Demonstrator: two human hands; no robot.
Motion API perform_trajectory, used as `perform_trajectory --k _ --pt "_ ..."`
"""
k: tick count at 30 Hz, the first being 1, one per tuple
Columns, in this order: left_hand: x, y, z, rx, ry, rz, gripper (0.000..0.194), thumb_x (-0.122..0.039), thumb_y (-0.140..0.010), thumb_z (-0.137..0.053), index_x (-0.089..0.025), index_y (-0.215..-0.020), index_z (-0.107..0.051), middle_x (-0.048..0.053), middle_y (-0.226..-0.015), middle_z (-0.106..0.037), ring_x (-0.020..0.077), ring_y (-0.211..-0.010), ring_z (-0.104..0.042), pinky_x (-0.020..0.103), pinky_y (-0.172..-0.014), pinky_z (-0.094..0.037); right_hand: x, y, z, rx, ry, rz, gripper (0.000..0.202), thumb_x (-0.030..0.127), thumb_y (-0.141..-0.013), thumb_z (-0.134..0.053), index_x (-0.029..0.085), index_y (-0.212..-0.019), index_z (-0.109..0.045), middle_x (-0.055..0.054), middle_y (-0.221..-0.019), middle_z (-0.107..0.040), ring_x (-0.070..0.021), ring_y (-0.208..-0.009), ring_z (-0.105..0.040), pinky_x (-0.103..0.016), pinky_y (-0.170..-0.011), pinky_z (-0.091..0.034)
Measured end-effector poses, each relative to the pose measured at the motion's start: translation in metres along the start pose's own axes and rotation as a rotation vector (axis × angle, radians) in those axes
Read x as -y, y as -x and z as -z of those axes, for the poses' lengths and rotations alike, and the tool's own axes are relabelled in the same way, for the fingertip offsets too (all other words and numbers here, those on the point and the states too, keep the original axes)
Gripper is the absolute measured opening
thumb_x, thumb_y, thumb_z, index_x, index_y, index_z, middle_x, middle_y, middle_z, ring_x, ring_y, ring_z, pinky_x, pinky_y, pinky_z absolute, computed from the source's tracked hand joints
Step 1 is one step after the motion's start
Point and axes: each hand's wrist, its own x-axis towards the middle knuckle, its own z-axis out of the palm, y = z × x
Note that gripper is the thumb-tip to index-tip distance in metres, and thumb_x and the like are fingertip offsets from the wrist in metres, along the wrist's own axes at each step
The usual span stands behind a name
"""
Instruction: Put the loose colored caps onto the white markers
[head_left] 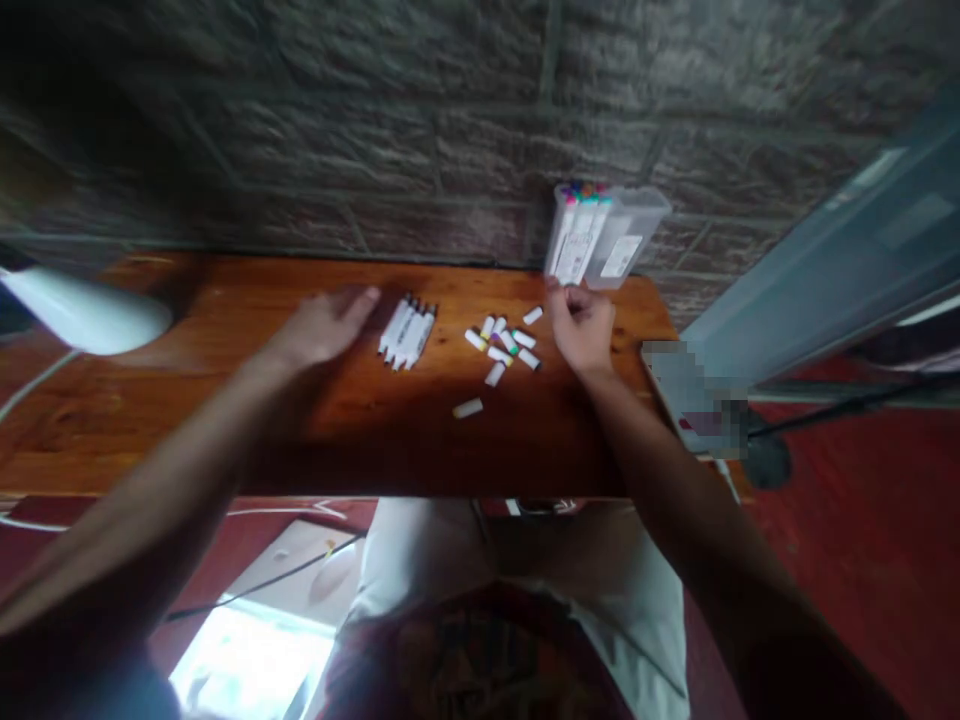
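Observation:
My left hand (326, 325) is over the left half of the wooden table, slightly blurred, with its fingers stretched toward a row of white markers (407, 333). These lie side by side, uncapped, and a small gap separates them from my fingertips. To their right, loose white marker caps (501, 340) with coloured ends are scattered; one cap (469, 408) lies nearer the front edge. My right hand (583, 325) is closed, its fingers curled at the lower front of a clear plastic case (630, 240). Whatever those fingers grip, if anything, is hidden. Upright markers (577, 235) with coloured tops fill the case's left part.
A stone-patterned wall (450, 140) rises behind the wooden table (247, 300). On the left is a white rounded object (97, 310) with a cable. A partly pixelated flat object (690, 395) lies at the right edge. Below, a bright screen (251, 655) shows.

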Motion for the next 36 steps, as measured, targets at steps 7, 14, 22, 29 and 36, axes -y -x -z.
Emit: perform_trajectory --k 7,14,22,29,36 --pt "0.056 -0.007 -0.011 -0.364 0.438 0.05 0.02 -0.017 -0.095 -0.054 -0.005 -0.091 -0.07 -0.001 -0.062 -0.063 0.0045 -0.043 -0.048 0.016 -0.041 -0.039 0.068 0.028 0.052 0.081 -0.106 0.006 0.05 0.052 -0.1 -0.043 0.02 -0.062 -0.052 0.004 -0.058 -0.043 -0.0082 -0.055 -0.045 -0.023 -0.056 -0.041" --pt "0.051 -0.009 -0.014 -0.571 0.398 -0.077 0.017 -0.022 -0.086 -0.069 -0.005 -0.085 -0.07 -0.001 -0.062 -0.059 0.0042 -0.051 -0.049 0.014 -0.047 -0.037 0.092 0.165 0.164 1.235 -0.282 -0.194 0.015 0.031 -0.092 -0.064 0.02 -0.094 -0.074 -0.003 -0.08 -0.073 -0.0107 -0.067 -0.063 -0.021 -0.057 -0.047" --pt "0.05 -0.015 -0.029 -0.581 0.266 -0.109 0.018 -0.022 -0.084 -0.064 -0.006 -0.09 -0.068 0.0 -0.065 -0.059 0.0093 -0.05 -0.051 0.022 -0.051 -0.044 -0.026 0.297 0.185 0.857 0.352 -0.676 0.027 0.028 -0.094 -0.051 0.016 -0.092 -0.075 -0.007 -0.086 -0.076 -0.0195 -0.077 -0.069 -0.027 -0.069 -0.049" --pt "0.052 -0.014 -0.028 -0.548 0.179 -0.188 0.016 -0.022 -0.081 -0.064 -0.008 -0.089 -0.067 -0.002 -0.062 -0.057 0.0125 -0.052 -0.054 0.024 -0.054 -0.047 -0.06 0.326 0.143 0.659 0.476 -0.748 0.031 0.027 -0.097 -0.048 0.015 -0.107 -0.075 -0.012 -0.105 -0.076 -0.022 -0.093 -0.069 -0.027 -0.08 -0.047" --pt "0.037 -0.007 -0.025 -0.507 0.103 -0.203 0.011 -0.023 -0.082 -0.064 -0.012 -0.08 -0.062 -0.003 -0.058 -0.054 0.0125 -0.053 -0.053 0.022 -0.052 -0.044 -0.068 0.319 0.127 0.746 0.447 -0.735 0.027 0.027 -0.093 -0.057 0.015 -0.106 -0.077 -0.011 -0.103 -0.077 -0.0212 -0.093 -0.07 -0.024 -0.083 -0.047"
